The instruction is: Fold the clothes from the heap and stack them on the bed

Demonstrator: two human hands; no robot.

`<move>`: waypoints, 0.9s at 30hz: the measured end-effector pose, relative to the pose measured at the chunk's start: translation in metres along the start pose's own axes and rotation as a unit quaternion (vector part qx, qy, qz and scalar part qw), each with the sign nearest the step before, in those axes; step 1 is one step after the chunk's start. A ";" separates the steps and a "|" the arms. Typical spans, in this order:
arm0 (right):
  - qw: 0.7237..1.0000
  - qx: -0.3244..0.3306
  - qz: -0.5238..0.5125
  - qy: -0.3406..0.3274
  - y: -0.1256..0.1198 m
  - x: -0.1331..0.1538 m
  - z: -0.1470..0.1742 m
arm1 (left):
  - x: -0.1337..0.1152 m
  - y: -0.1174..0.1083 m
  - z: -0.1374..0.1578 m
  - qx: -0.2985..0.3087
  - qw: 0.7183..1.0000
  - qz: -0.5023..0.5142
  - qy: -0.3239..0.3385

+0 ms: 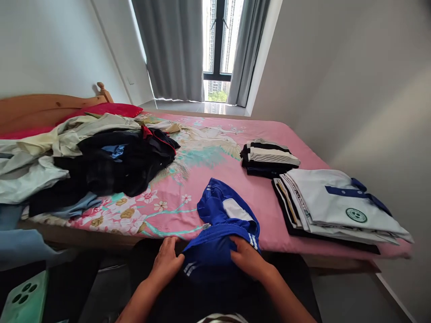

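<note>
1 blue garment [220, 233], part on bed [281, 139], part over its edge; L hand [167, 260] pinches L side, R hand [248, 256] clamps R side. I'd est. slip risk if either grip loosens, b/c overhang pulls down.

Left hand [167, 260] and right hand [247, 258] hold a blue garment [220, 233], perhaps shorts, at the bed's [212, 163] edge.

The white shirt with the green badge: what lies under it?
Under the white shirt, edges of a stack of clothes show: white, tan and black, resting on the pink bedsheet. The rest of the stack is covered.
</note>
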State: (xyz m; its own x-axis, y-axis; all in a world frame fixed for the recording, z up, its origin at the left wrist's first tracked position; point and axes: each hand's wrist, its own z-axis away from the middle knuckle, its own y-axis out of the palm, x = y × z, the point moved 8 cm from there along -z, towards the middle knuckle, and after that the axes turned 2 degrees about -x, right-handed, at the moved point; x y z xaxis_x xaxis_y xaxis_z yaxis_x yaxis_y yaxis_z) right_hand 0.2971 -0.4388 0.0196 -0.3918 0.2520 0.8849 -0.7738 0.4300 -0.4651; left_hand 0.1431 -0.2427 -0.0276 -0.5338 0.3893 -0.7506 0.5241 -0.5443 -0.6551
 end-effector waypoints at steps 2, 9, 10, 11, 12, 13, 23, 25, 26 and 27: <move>1.000 -0.001 0.020 -0.015 0.002 -0.001 0.007 | -0.052 -0.002 0.016 -0.014 0.992 -0.029 0.123; 0.975 0.069 0.202 -0.059 0.050 0.004 0.004 | -0.203 0.077 0.032 0.241 0.902 -0.088 0.347; 0.971 0.074 0.218 -0.059 0.052 0.004 0.006 | -0.206 0.092 0.026 0.281 0.888 -0.123 0.342; 0.968 0.075 0.234 -0.055 0.051 0.003 0.009 | -0.205 0.104 0.020 0.313 0.876 -0.150 0.335; 0.963 0.074 0.254 -0.051 0.049 0.001 0.013 | -0.203 0.114 0.015 0.340 0.866 -0.165 0.327; 0.958 0.069 0.273 -0.046 0.044 0.000 0.018 | -0.200 0.121 0.010 0.363 0.860 -0.166 0.319; 0.954 -0.014 0.279 -0.105 0.012 0.013 0.035 | -0.172 0.118 -0.005 0.316 0.921 0.210 0.091; 0.950 -0.052 0.275 -0.138 -0.007 0.029 0.031 | -0.177 0.111 -0.020 0.288 0.918 0.269 0.054; 0.945 -0.077 0.275 -0.162 -0.021 0.039 0.030 | -0.181 0.102 -0.033 0.268 0.910 0.314 0.031; 0.937 -0.106 0.275 -0.188 -0.038 0.049 0.029 | -0.187 0.089 -0.049 0.247 0.900 0.360 0.010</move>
State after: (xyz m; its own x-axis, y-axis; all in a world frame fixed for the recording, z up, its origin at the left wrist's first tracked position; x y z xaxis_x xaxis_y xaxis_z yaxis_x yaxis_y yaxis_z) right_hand 0.2931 -0.4677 0.0818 -0.8806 0.1806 0.4380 -0.3023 0.4978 -0.8129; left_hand 0.3220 -0.3273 0.0498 -0.1591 -0.1859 -0.9696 0.3685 -0.9223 0.1164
